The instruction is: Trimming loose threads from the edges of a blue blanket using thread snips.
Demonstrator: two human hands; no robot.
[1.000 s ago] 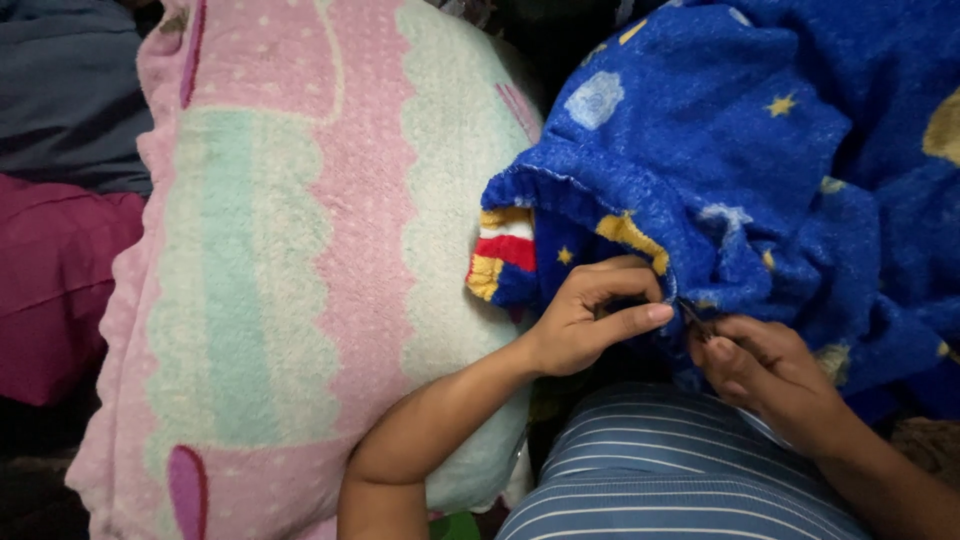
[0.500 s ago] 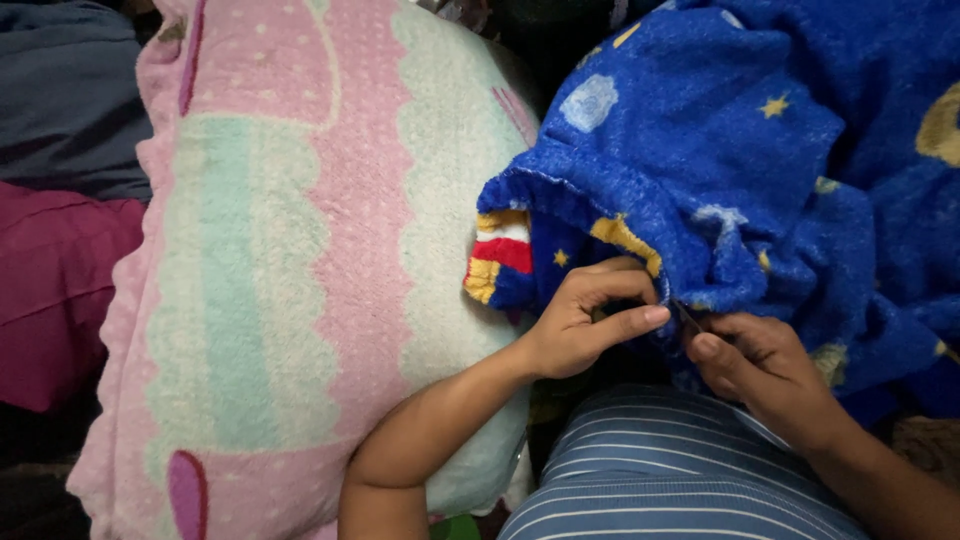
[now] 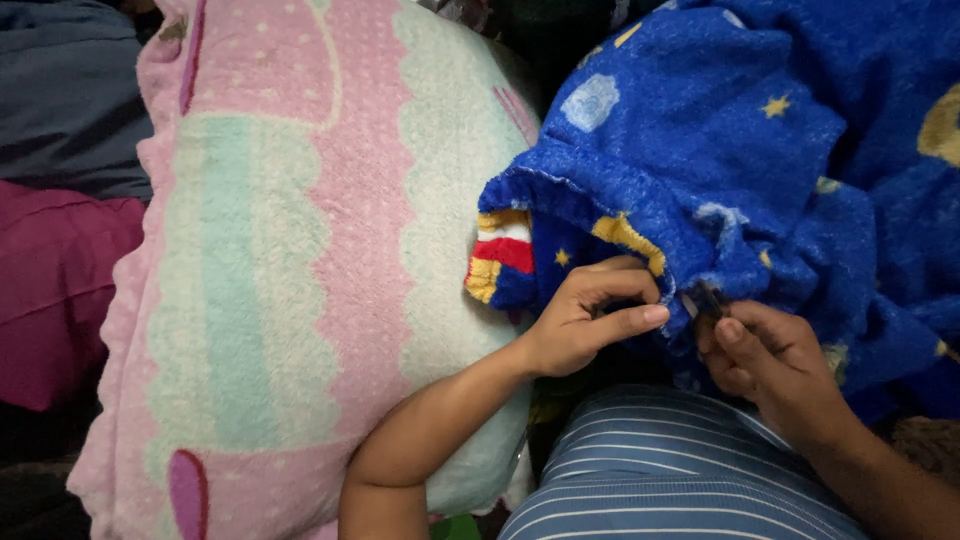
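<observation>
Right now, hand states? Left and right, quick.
Left hand: closed, pinching the edge of the blue blanket.
Right hand: closed, gripping the same blanket edge; a small dark thing at its fingertips, unclear.

Count in view: two bare hands, left hand (image 3: 585, 320) and right hand (image 3: 765, 355); one blue fleece blanket (image 3: 760, 160) with star print; one pink-and-mint fuzzy pillow (image 3: 290, 260); one magenta cloth (image 3: 55, 280); one dark grey cloth (image 3: 65, 95); one blue striped garment (image 3: 670, 480).

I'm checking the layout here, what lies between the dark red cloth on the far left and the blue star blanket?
In the head view, a big fluffy pillow in pink and mint lies between the dark red cloth and the blue star blanket.
</observation>
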